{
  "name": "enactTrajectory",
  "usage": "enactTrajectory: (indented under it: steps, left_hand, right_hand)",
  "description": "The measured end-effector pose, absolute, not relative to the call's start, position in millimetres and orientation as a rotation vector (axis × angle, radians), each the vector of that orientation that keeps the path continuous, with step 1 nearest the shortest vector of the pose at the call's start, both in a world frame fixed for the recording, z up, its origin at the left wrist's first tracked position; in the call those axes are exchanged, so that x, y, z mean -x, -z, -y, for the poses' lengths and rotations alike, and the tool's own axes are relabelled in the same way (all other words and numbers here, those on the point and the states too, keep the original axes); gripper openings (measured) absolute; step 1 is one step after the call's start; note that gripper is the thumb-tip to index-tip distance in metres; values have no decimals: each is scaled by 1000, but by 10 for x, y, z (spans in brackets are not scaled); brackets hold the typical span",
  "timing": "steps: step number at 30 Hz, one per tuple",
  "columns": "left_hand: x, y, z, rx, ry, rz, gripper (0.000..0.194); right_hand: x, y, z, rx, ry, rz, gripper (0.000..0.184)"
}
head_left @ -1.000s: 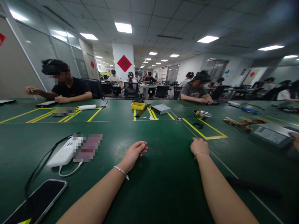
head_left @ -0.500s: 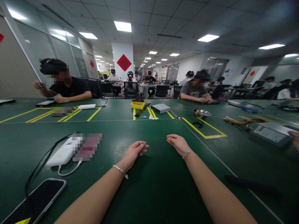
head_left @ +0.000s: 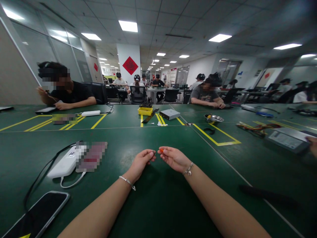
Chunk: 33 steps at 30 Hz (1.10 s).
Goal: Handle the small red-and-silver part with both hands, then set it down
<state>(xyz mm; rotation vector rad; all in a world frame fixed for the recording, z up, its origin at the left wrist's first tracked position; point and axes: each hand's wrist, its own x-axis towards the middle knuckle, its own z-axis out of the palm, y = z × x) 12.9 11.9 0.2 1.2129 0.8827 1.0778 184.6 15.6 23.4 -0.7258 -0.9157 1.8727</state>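
Orange shows at the fingertips of my right grip (head_left: 175,158), where thumb and forefinger pinch a small orange piece (head_left: 161,150). Facing it just across a narrow gap, my left grip (head_left: 142,160) is closed at the thumb and forefinger on a tiny dark piece (head_left: 154,152), too small for me to make out from this end. The two sets of fingertips are near each other but apart, raised above the middle of the green desk (head_left: 119,140). Each wrist wears a silvery bracelet.

Outward on my left lies a white power bank (head_left: 63,167) with a blurred-out reddish object (head_left: 92,157) against its right side, and a dark-screened phone (head_left: 37,215) nearer to me. On my right, a long black object (head_left: 268,195) lies across the pale seam of the desk.

Beyond my grips I see a yellow bin (head_left: 145,112) with black items in it, a grey box (head_left: 169,114) to its right, and a shiny metal bowl (head_left: 219,118) farther right with something yellow inside. At far right, another person's hand (head_left: 312,143) is at a labelled metal unit (head_left: 284,139), coloured wires (head_left: 252,129) beside it. Across the desk sit a person in black (head_left: 76,93) and one in grey (head_left: 206,95).
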Motion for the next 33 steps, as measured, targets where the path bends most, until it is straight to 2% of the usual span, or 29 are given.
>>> enactTrajectory:
  steps: [6,13,18,25,29,33]
  left_hand:
    - [-126,-8,-118,-1205,-1092,-864,31]
    - [-160,-77,-91,-1196,-1092,-893,26]
    - [-184,-80,-78,-1223,-1042,-893,23]
    - [-201,-91,-61,-1230,-1007,-910,20]
    - [-223,-111,-43,-1239,-977,-919,18]
    - [-228,-85,-45,-1246,-992,-898,19]
  right_hand:
    - [-1853,-222,-148,717,-1855,943,15]
    - [-1820,-208,-150,822,-1755,964,18]
    - [-1693,-172,-139,959,-1456,1140,22]
    - [-1584,-173,-96,1126,-1004,1360,18]
    - [-1575,-195,-73,1168,-881,1422,18]
    - [-1569,-188,-61,1159,-897,1475,22]
